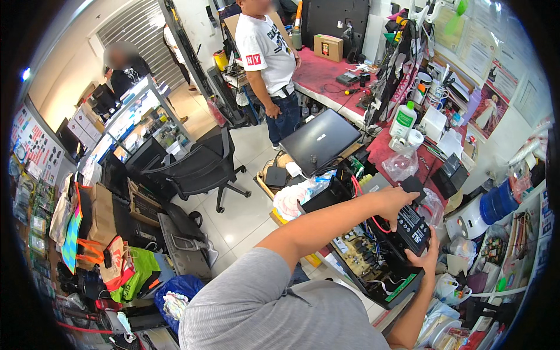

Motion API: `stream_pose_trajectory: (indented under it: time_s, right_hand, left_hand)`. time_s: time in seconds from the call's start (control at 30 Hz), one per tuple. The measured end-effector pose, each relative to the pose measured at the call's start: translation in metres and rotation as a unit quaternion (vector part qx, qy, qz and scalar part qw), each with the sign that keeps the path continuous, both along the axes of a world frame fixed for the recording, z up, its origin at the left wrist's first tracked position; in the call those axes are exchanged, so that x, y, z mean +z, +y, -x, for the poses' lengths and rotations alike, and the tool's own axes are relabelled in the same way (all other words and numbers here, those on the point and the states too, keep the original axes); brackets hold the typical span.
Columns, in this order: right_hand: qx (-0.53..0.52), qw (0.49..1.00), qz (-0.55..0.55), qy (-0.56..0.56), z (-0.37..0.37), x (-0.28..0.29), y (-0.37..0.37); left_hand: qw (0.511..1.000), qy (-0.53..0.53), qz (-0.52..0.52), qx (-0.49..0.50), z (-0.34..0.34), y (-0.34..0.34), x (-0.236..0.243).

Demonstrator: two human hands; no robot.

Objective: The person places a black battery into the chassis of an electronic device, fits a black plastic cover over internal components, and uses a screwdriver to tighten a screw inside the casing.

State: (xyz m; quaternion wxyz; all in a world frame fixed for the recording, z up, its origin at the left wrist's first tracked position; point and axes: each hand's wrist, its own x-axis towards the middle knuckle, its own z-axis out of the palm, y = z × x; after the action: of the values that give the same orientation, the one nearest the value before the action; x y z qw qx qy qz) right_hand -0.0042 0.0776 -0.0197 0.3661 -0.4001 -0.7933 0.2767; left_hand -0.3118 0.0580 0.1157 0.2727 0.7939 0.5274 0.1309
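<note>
My left hand [396, 204] reaches across the upper part of a black battery [411, 226], fingers curled onto it beside a small black block [412, 188]. My right hand [424, 254] grips the battery's lower end from the right. The battery sits at an opened black device casing [402, 284], with an exposed circuit board [359, 251] and red cables [379, 228] to its left. Part of the battery is covered by my fingers.
A closed laptop [321, 143] lies beyond the device. A red-topped bench [318, 73] runs behind it, where a person [262, 58] stands. An office chair [192, 163] is left; another person [125, 76] stands at a glass counter. Cluttered shelves [484, 262] border the right.
</note>
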Motion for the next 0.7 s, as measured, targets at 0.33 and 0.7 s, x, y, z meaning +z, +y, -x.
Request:
stream_pose_trajectory:
  time_s: [0.33,0.7]
  right_hand:
    - [0.001,1.000,0.007,-0.005,0.005,0.008,-0.004]
    - [-0.016,1.000,0.009,-0.025,0.004,0.016,-0.009]
  left_hand:
    - [1.000,0.006,-0.008,0.006,0.000,-0.002,-0.001]
    - [0.999,-0.027,-0.032,-0.012,0.000,0.006,-0.009]
